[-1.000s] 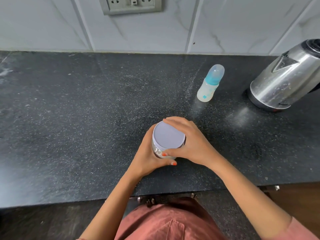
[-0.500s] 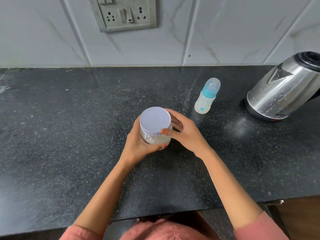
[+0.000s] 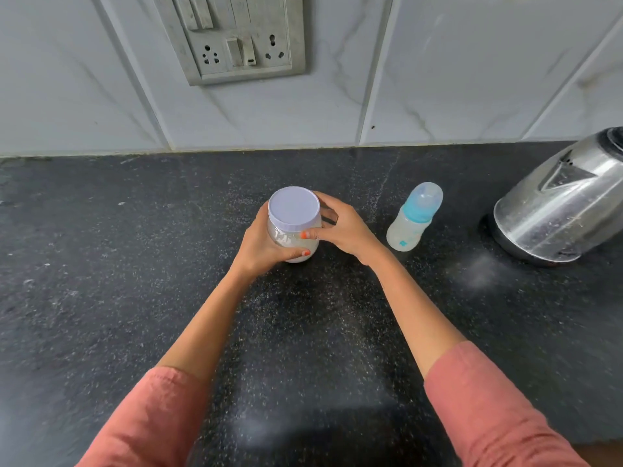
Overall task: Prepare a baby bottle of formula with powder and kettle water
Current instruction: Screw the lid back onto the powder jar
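Clear round jar [image 3: 286, 236], flat white lid [image 3: 294, 207], is gripped by left hand [image 3: 259, 244] and right hand [image 3: 347, 230]

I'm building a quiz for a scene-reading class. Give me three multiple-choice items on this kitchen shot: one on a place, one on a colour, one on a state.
1. Where does the bottle stand relative to the jar and the kettle?
A. left of both
B. between them
C. right of both

2. The bottle's collar is:
A. blue
B. red
C. yellow

3. The jar's lid is:
A. missing
B. tilted half off
C. seated on the jar

Key:
1 B: the bottle is right of the jar and left of the kettle.
2 A: a blue ring sits under its clear cap.
3 C: the lid lies flat on the jar, which the left hand and right hand grip.
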`<action>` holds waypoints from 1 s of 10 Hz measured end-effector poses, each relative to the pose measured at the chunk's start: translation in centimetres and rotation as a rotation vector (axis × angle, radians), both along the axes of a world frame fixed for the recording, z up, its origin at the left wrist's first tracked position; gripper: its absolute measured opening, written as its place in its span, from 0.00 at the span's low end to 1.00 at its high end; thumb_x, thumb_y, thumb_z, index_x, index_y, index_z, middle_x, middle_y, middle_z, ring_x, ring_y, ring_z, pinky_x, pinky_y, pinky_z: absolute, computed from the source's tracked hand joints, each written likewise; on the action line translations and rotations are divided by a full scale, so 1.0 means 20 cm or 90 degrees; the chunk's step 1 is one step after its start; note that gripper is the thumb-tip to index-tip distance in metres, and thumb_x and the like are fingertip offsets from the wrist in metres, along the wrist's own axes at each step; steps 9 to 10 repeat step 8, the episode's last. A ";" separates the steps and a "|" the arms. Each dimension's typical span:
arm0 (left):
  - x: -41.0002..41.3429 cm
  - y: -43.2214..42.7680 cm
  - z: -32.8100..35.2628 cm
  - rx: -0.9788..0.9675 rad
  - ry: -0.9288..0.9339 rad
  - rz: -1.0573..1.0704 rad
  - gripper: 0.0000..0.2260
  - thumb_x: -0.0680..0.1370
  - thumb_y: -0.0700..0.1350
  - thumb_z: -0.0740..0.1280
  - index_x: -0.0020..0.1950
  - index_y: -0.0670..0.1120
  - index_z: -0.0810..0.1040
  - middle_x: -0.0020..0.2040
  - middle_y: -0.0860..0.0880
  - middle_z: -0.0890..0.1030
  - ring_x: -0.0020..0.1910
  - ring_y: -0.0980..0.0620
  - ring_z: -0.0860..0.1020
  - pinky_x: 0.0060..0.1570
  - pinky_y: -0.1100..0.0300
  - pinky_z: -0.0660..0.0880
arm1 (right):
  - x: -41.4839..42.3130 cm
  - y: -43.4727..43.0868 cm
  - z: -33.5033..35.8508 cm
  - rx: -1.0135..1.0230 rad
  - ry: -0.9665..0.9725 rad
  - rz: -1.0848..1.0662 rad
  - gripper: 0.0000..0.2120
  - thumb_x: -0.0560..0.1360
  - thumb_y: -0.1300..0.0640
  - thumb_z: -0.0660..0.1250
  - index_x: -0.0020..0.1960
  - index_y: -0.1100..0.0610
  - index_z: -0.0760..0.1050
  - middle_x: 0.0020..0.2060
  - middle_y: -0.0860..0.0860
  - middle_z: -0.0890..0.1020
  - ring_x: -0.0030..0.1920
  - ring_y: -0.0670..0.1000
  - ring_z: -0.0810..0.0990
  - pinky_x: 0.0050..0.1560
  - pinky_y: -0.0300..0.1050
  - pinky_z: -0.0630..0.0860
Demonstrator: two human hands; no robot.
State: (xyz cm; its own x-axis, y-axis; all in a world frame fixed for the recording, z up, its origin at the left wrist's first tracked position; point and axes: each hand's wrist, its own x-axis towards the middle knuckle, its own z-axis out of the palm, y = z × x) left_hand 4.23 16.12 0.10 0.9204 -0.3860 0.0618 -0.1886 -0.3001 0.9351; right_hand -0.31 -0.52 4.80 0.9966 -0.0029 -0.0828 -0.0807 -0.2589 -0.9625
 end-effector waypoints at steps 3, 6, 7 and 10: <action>0.06 -0.02 -0.05 -0.019 0.007 -0.001 0.42 0.57 0.50 0.78 0.64 0.59 0.59 0.57 0.68 0.68 0.54 0.73 0.69 0.46 0.80 0.66 | 0.10 -0.02 -0.08 0.028 0.008 -0.007 0.35 0.66 0.66 0.73 0.69 0.57 0.64 0.67 0.54 0.69 0.66 0.50 0.68 0.63 0.46 0.71; 0.06 -0.02 -0.04 -0.035 0.014 -0.048 0.46 0.60 0.44 0.79 0.69 0.52 0.55 0.64 0.54 0.66 0.61 0.61 0.67 0.56 0.75 0.65 | 0.07 -0.01 -0.11 0.044 0.018 -0.021 0.36 0.67 0.66 0.72 0.71 0.57 0.61 0.69 0.54 0.68 0.68 0.51 0.66 0.64 0.45 0.69; 0.04 -0.01 -0.03 -0.019 0.011 -0.034 0.53 0.60 0.44 0.80 0.75 0.46 0.48 0.71 0.50 0.62 0.67 0.59 0.61 0.61 0.73 0.61 | 0.05 -0.01 -0.11 0.031 0.019 -0.023 0.35 0.69 0.65 0.71 0.71 0.56 0.60 0.70 0.53 0.67 0.69 0.51 0.66 0.66 0.47 0.68; -0.05 0.01 -0.01 0.025 -0.014 0.010 0.53 0.63 0.44 0.79 0.76 0.44 0.45 0.76 0.48 0.54 0.70 0.60 0.55 0.63 0.71 0.54 | -0.02 0.00 -0.12 -0.003 0.014 -0.055 0.31 0.71 0.62 0.69 0.71 0.56 0.61 0.70 0.54 0.67 0.68 0.51 0.67 0.66 0.45 0.68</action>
